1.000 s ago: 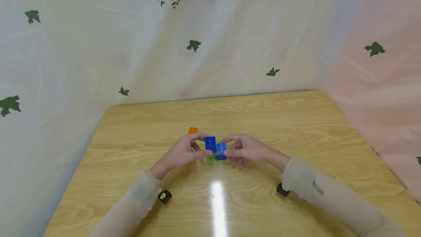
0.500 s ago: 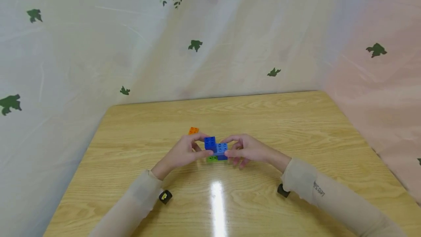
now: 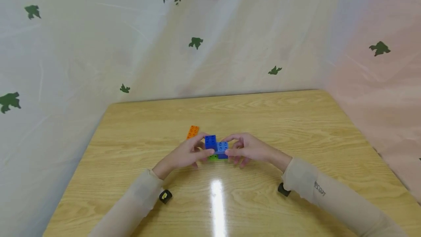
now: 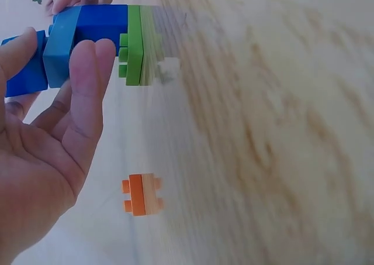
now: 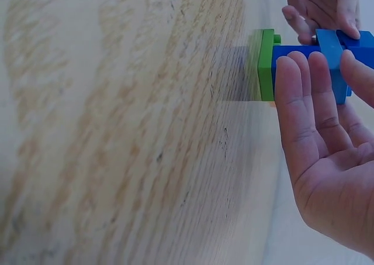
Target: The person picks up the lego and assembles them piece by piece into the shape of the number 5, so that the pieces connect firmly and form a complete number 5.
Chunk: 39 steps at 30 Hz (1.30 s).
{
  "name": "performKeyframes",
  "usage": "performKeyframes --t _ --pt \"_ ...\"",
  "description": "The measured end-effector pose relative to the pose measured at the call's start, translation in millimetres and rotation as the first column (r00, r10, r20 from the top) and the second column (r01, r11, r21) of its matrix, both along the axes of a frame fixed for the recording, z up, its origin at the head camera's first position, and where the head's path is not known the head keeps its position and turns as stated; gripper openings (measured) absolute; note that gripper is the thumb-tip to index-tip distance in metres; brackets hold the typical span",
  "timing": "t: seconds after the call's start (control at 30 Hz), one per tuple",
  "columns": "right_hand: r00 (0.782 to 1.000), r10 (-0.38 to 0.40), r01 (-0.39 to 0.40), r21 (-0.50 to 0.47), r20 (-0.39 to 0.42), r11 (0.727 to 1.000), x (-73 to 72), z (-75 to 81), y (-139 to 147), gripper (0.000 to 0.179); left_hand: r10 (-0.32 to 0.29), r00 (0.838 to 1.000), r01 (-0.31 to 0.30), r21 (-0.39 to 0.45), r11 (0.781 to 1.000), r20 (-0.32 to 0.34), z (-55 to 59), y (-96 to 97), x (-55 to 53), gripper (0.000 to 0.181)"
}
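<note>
A small stack of toy building bricks stands at mid-table. At its base lies a flat green brick [image 4: 134, 48], with a dark blue brick [image 4: 105, 24] on part of it. A lighter blue brick [image 3: 222, 146] lies across above that, and another dark blue brick [image 3: 210, 141] sits uppermost on the left. My left hand [image 3: 185, 154] pinches the uppermost brick between thumb and index finger, its other fingers beside the stack. From the right, my right hand [image 3: 252, 149] holds the lighter blue brick, thumb in front and index finger behind.
A flat orange brick [image 3: 193, 131] lies on the wooden table [image 3: 263, 116] just beyond my left hand. Black wrist devices [image 3: 165, 196] show beneath both sleeves. A leaf-patterned cloth [image 3: 230, 46] hangs behind the table.
My left hand has shifted slightly, uncovering more of the orange brick, and its lower fingers now show under the palm. The stack and right hand stay nearly the same.
</note>
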State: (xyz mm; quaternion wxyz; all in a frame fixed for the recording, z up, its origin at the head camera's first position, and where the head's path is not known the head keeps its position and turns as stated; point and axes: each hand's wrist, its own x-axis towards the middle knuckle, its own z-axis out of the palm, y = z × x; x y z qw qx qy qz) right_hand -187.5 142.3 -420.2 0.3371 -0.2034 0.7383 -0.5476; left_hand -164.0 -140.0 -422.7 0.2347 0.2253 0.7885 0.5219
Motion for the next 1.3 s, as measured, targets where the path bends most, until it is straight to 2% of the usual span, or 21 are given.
performKeyframes --t 0.23,0.5,0.73,1.1,1.3 --pt "1.0 0.015 -0.015 -0.002 -0.005 1.0 -0.6 1.6 0.5 0.052 0.0 1.0 0.0 -0.004 1.0 -0.028 -1.8 1.4 1.2 0.043" --pt "1.0 0.013 -0.013 0.003 0.008 1.0 0.5 1.5 0.1 0.051 -0.008 0.995 0.007 -0.009 1.0 -0.098 -4.3 3.4 2.7 0.036" --pt "1.0 0.015 -0.015 0.011 -0.009 1.0 -0.2 3.2 0.0 0.052 -0.005 0.991 0.004 -0.007 1.0 -0.132 -4.5 4.6 1.9 0.033" --pt "1.0 0.018 -0.018 0.01 -0.015 1.0 -1.6 1.2 -0.3 0.053 -0.009 0.989 0.007 -0.012 1.0 -0.15 -6.6 4.9 0.2 0.03" --pt "1.0 0.018 -0.018 0.013 -0.024 1.0 -1.4 1.0 -0.1 0.053 0.008 0.993 -0.01 -0.013 1.0 -0.116 -7.6 5.1 0.6 0.032"
